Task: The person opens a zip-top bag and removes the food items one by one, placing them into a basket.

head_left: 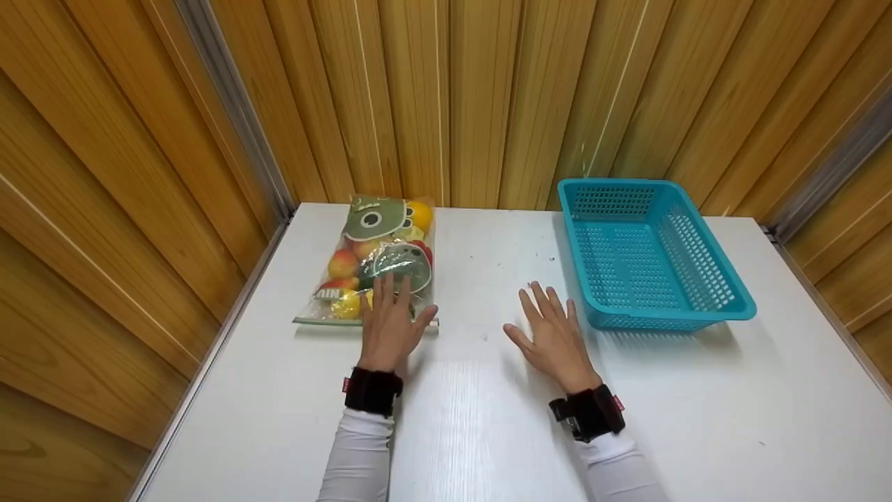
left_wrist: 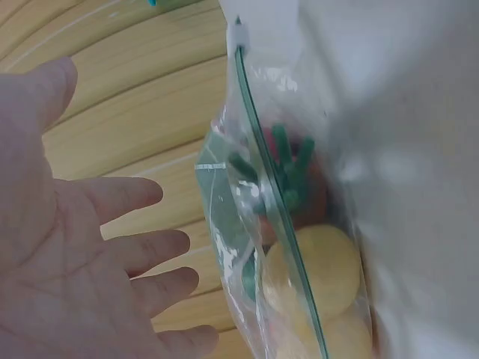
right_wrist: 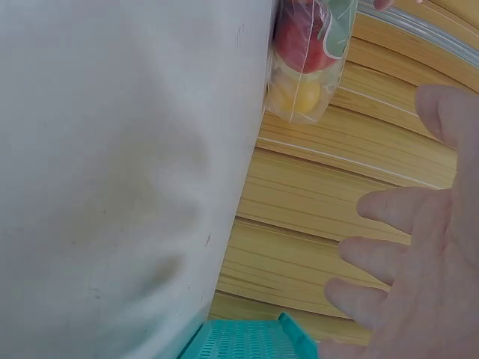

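Observation:
A clear zip bag with green cartoon prints lies at the left of the table, filled with several toy-like fruits. Above its near end hovers my left hand, fingers spread, palm down and holding nothing. The left wrist view shows a gap between that hand and the bag's green zip strip; behind the strip are a yellow round fruit and a reddish one with a green top. My right hand, also spread and holding nothing, is over the table just left of a turquoise plastic basket.
The basket, with perforated walls, stands at the right of the white table. Wood-patterned panels rise behind the table and along both sides, with metal strips at the corners.

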The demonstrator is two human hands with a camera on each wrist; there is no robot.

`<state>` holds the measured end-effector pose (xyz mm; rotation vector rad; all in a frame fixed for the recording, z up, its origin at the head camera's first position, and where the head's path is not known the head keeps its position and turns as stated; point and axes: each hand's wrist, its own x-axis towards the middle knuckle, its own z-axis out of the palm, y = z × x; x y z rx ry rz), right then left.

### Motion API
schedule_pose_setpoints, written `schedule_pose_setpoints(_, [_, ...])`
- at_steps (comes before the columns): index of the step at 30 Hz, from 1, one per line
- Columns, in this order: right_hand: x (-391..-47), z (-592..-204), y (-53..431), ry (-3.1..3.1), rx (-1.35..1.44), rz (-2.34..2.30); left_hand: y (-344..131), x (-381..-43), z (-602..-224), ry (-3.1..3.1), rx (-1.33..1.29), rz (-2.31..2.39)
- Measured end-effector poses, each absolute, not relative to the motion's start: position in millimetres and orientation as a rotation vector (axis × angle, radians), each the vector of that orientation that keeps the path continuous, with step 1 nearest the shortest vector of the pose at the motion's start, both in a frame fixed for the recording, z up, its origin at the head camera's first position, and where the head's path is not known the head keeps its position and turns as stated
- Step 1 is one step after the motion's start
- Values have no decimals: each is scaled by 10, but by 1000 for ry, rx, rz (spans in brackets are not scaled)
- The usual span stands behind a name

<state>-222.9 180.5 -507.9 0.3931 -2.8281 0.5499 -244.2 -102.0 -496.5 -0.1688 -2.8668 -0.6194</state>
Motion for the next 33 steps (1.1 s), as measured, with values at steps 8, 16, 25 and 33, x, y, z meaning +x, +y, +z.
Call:
schedule_pose_setpoints(8, [-2228, -5062, 1831, -2840, 383, 555, -1225, -2482, -4935, -2890, -46, -659])
schedule_pose_setpoints(16, [-2235, -5055, 1849, -2837, 371, 592, -1435, -2512, -4938, -2882, 48, -724])
schedule_pose_setpoints(25, [-2242, -5062, 1848, -2838, 370, 580, -1578, -2513, -4999, -2850, 93, -764])
schedule_pose_setpoints(33, [-2247, -5059, 1850, -2848, 367, 587, -1599, -2497, -5049, -2899, 110, -837])
